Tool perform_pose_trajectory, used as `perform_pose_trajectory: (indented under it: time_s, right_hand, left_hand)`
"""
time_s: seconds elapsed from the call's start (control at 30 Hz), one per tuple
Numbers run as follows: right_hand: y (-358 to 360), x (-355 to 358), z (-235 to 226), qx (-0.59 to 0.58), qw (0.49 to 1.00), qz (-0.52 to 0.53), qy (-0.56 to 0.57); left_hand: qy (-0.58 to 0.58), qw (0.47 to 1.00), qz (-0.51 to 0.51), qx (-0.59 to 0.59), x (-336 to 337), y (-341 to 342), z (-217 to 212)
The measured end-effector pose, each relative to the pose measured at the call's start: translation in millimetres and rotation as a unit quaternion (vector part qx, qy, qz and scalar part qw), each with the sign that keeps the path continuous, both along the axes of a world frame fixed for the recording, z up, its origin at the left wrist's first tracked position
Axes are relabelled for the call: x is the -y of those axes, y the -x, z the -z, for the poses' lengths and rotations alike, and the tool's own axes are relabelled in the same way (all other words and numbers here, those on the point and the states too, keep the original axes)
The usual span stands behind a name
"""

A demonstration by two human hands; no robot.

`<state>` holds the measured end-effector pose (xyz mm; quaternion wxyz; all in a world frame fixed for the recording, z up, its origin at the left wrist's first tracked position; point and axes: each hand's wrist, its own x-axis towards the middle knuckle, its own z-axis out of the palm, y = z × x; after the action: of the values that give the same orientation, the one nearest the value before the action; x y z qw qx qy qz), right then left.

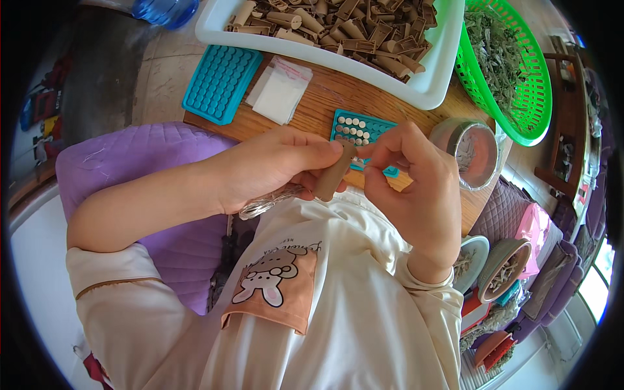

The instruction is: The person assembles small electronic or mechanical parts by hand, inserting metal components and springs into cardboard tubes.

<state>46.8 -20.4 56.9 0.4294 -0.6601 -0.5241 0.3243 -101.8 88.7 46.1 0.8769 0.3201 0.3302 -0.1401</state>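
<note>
My left hand point(279, 159) holds a short brown tube point(333, 175), which looks like cardboard, tilted between thumb and fingers. A loose bundle of shiny clear strands point(263, 204) hangs by the same hand, partly hidden under it. My right hand point(419, 185) is at the tube's upper end, fingers curled and thumb bent in. Its fingertips are pinched close to the tube, on something too small to make out. Just beyond both hands lies a teal tray point(392, 171) with small white round pieces point(351, 123) in its holes; my hands cover part of it.
A white bin point(292, 47) full of brown tube pieces stands at the back. Left of it lie another teal tray point(221, 81) and clear bags point(281, 91). At right are a green basket point(541, 97) of dried plants and a round container point(448, 133). Bowls point(478, 250) sit lower right.
</note>
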Motion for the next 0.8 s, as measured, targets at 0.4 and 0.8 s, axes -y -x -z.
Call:
perform_pose_trajectory:
  time_s: [0.4, 0.8]
  right_hand:
    - [6.2, -14.4, 18.4, 0.014, 0.999, -0.042, 0.015]
    - [-5.1, -18.2, 35.2, -0.150, 0.985, -0.054, 0.061]
  left_hand:
    - [0.005, 0.997, -0.015, -0.079, -0.7, 2.7, 4.2]
    - [0.009, 0.998, -0.033, -0.051, 0.4, 4.3, 8.8]
